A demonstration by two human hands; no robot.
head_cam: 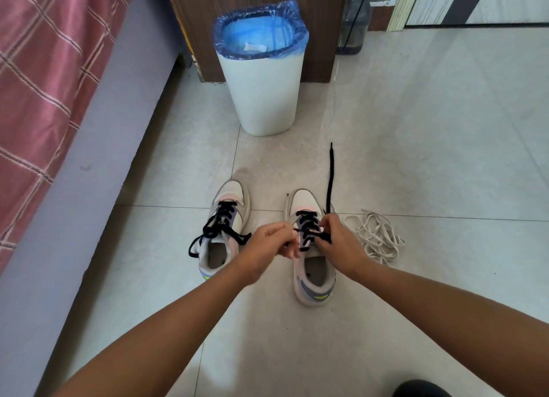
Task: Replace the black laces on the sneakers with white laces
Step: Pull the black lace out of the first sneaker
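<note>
I see my left hand (271,242) and right hand (337,243) both pinching the black lace (309,228) on the right sneaker (312,280), one end trailing forward on the floor (445,144). Left sneaker (228,218) remains black-laced. White laces (375,237) lie heaped just right.

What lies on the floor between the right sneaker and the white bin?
Head view: mostly bare tile between the white-lined right sneaker and white bin; only a loose black lace end stretches there.

Glossy tiled floor (416,129), plastic-lined bin (261,99)
</note>
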